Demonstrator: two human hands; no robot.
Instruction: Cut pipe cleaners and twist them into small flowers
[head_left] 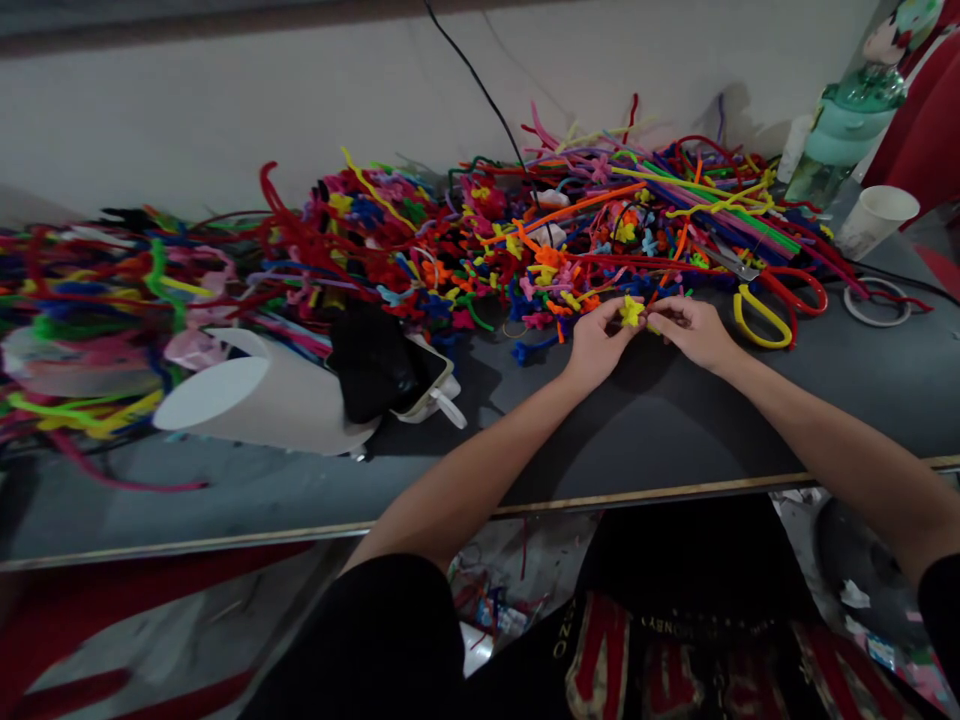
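Above the dark table, a small yellow pipe-cleaner flower [631, 311] is held between the thumb and fingers of my left hand [596, 345]. Close on its right, my right hand [699, 332] has its fingers pinched together, with a bit of yellow showing at their tips. Whether that bit is part of the flower cannot be made out. Right of my hands lie scissors [765, 322] with one yellow and one red handle loop, blades toward the pile. Just beyond my fingers, small pipe-cleaner flowers [551, 257] in several colours lie heaped.
Loose pipe cleaners [697, 205] are piled along the wall. To the left are a white slanted holder [300, 400] and a black phone [371, 365]. A paper cup [877, 220], a green bottle [844, 130] and a pale ring [877, 303] are at right. The table edge [637, 495] is near my forearms.
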